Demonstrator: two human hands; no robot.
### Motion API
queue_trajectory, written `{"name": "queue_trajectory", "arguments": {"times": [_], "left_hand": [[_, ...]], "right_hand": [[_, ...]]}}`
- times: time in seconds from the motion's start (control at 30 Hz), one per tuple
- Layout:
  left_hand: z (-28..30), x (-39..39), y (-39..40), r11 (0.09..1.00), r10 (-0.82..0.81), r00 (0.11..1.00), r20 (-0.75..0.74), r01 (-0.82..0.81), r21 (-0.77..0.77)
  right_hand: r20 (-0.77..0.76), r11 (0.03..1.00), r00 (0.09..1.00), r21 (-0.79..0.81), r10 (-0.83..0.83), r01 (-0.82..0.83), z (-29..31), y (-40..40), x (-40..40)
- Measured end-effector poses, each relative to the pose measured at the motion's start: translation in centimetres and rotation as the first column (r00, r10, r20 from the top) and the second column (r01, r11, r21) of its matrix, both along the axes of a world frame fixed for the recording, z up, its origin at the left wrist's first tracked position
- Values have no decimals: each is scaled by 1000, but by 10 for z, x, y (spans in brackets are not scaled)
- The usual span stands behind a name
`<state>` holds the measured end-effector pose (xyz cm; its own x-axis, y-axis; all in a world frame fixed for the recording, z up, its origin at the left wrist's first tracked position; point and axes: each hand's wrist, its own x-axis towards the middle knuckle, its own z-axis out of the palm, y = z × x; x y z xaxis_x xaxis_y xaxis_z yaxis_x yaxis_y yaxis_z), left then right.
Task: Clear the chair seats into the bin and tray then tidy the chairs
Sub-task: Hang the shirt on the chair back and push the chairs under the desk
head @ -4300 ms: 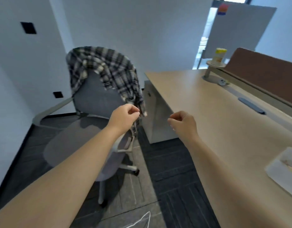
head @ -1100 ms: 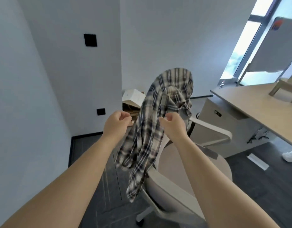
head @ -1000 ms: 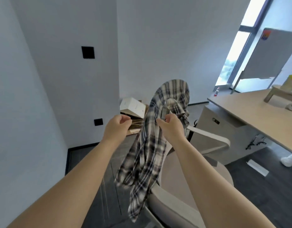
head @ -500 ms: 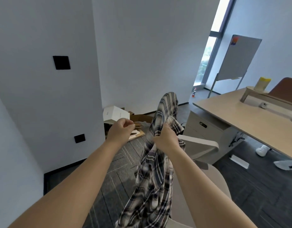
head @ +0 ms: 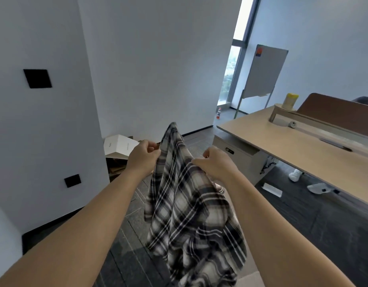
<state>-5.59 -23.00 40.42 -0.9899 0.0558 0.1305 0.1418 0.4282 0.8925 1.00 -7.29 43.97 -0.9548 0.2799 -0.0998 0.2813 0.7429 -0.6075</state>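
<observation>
A black, grey and white plaid shirt (head: 187, 208) hangs in the air in front of me, lifted clear of the chair. My left hand (head: 142, 158) pinches its upper left edge. My right hand (head: 217, 163) grips the cloth on the right, near the top. The shirt droops down between my forearms. Only a pale corner of the chair (head: 252, 280) shows at the bottom edge; most of the chair is hidden behind the shirt and my right arm.
A long wooden desk (head: 315, 154) with a drawer unit (head: 239, 160) stands at right, a yellow canister (head: 289, 100) on its shelf. A white box (head: 120, 145) on cardboard lies by the wall. A whiteboard (head: 264, 73) stands by the window. Shoes (head: 295, 175) lie under the desk.
The shirt was draped over the chair back; both hands have lifted it off and spread its top apart. My view has swung right and up, and the chair has dropped out of sight.
</observation>
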Motion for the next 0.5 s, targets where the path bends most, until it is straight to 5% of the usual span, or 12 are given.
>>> {"name": "queue_trajectory", "arguments": {"times": [0.27, 0.5], "left_hand": [[-11, -8, 22, 908, -286, 958, -2, 270, -321], [-15, 3, 55, 739, -396, 905, -155, 215, -638]], "right_hand": [[97, 968, 994, 241, 47, -70, -22, 1, 7], [163, 955, 967, 189, 198, -228, -12, 45, 38]]}}
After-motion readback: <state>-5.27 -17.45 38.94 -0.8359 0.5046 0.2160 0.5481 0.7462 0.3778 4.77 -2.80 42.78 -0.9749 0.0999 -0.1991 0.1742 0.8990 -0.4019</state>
